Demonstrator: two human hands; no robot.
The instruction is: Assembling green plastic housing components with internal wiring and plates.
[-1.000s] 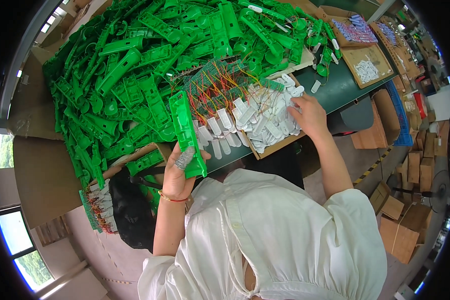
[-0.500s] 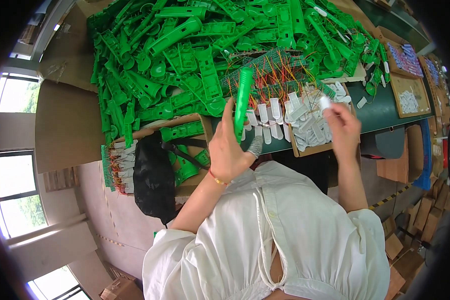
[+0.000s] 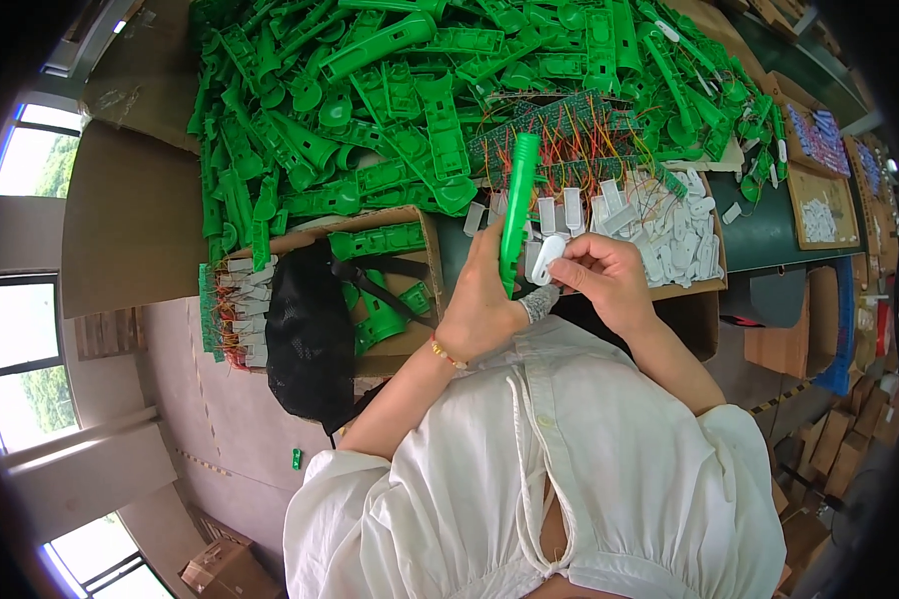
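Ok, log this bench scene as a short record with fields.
Left hand: holds a green shell roughly upright, grey wrap on thumb
Right hand: pinches a white piece in its fingers
Gap between held parts: close together; contact unclear
Beyond the hands: heaped green parts; circuit boards with red and yellow wires
Right of the hands: loose white pieces in a box
Left of the hands: black bag

White blouse: loose short sleeves, buttoned placket, front drawstring. Left wrist: red bracelet, gold-coloured beads. Left thumb: grey covering, possibly tape; material unclear.
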